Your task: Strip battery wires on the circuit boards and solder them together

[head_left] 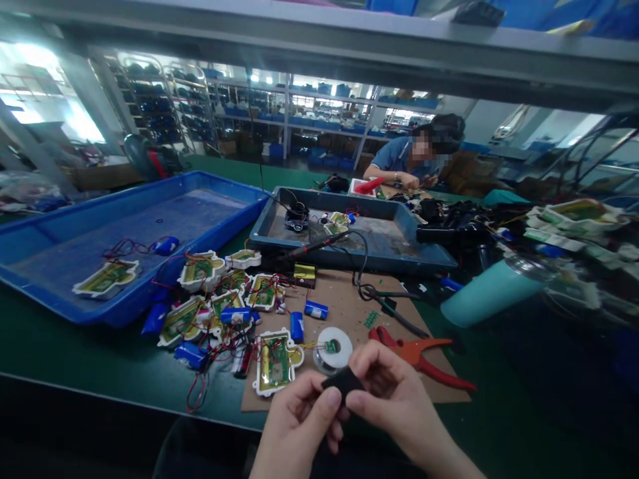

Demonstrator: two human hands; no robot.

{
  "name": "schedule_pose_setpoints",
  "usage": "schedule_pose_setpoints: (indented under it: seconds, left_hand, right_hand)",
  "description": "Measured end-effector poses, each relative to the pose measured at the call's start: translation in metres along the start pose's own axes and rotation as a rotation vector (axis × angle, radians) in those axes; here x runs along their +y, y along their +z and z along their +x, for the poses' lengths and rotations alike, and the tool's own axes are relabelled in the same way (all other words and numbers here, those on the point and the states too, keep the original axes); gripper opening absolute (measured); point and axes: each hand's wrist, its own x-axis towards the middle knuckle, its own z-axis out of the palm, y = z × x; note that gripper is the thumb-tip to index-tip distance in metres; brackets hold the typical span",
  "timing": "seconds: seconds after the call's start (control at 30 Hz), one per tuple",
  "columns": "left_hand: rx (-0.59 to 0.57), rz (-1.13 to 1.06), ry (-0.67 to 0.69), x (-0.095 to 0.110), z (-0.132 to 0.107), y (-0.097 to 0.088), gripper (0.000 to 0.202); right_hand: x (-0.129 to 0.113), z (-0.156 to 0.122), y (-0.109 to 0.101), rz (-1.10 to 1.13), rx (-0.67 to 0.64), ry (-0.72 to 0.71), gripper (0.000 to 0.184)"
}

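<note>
Between the fingertips of both hands is a small flat black piece (pixel 343 382), whose kind I cannot make out. My left hand (pixel 304 416) pinches its left side, and my right hand (pixel 392 399) grips the right side. Just beyond them a white solder spool (pixel 327 361) stands on a brown cardboard sheet (pixel 344 293), with a tiny green circuit board (pixel 331 346) on top. Thin wires run from that board to a white-framed circuit board (pixel 275 362) left of the spool. Orange-handled pliers (pixel 424 356) lie right of my right hand.
Several white-framed boards and blue wired batteries (pixel 234 315) crowd the left. Behind are a blue tray (pixel 219 193) and a darker tray (pixel 399 247), with a soldering iron (pixel 319 246) across its near edge. A teal bottle (pixel 492 293) lies right. A co-worker (pixel 399 156) sits opposite.
</note>
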Motion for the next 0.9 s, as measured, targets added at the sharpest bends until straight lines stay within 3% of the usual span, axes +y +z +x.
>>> schedule_pose_setpoints:
  seconds: [0.1, 0.27, 0.43, 0.6, 0.73, 0.83, 0.9]
  left_hand:
    - [-0.053, -0.132, -0.109, 0.004, 0.001, -0.003, 0.048]
    - [-0.024, -0.181, -0.222, 0.005, -0.001, -0.003, 0.051]
    - [0.090, 0.013, -0.128, 0.011, 0.002, -0.008, 0.051]
    - [0.049, 0.168, -0.117, 0.018, 0.002, -0.011, 0.056]
    - [0.028, 0.270, -0.120, 0.022, -0.001, -0.010, 0.063]
    - [0.054, 0.480, 0.020, 0.025, 0.000, -0.015, 0.049]
    - [0.136, 0.772, 0.277, 0.025, 0.004, -0.021, 0.030]
  right_hand:
    - [0.003, 0.005, 0.000, -0.068, -0.086, -0.083, 0.045]
    - [0.001, 0.006, 0.004, -0.250, -0.119, -0.311, 0.031]
    - [-0.002, 0.009, 0.003, -0.478, -0.102, -0.523, 0.031]
    - [-0.001, 0.011, -0.003, -0.629, -0.150, -0.676, 0.027]
    - [0.002, 0.009, -0.007, -0.677, -0.162, -0.688, 0.026]
    - [0.002, 0.009, -0.011, -0.671, -0.159, -0.677, 0.028]
    - [0.003, 0.010, -0.014, -0.633, -0.093, -0.651, 0.026]
